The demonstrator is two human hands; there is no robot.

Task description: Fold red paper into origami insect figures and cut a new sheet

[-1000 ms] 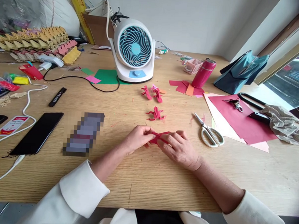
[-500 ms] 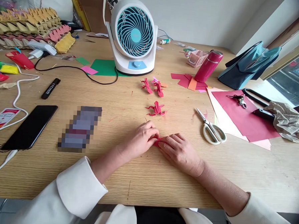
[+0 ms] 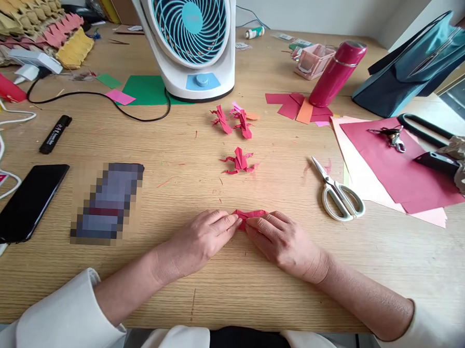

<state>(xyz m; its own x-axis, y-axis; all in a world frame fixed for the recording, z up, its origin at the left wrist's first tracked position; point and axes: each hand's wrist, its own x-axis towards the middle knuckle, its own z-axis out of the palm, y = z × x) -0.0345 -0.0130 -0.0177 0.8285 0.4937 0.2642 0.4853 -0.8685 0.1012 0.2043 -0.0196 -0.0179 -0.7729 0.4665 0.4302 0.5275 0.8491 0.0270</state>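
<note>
A small folded piece of red paper [image 3: 249, 214] lies on the wooden table between my two hands. My left hand [image 3: 203, 237] has its fingers pressed together on the paper's left end. On the right part of the same piece, my right hand [image 3: 285, 243] holds it with bent fingers, which hide some of the folds. Beyond the hands sits a red folded paper figure with thin limbs [image 3: 240, 161]. Two more red paper figures stand farther back, one at the left [image 3: 222, 120] and one at the right [image 3: 243, 124].
White-handled scissors [image 3: 338, 196] lie right of my hands, near red sheets [image 3: 404, 167]. A fan [image 3: 194, 83], a red bottle [image 3: 335, 75] and a blue bag [image 3: 409, 69] stand behind. Phones [image 3: 28, 202] and a black marker [image 3: 56, 134] lie left.
The view has shifted closer and lower. My left hand has moved a little left along the red paper, and more of the paper now shows between the hands.
</note>
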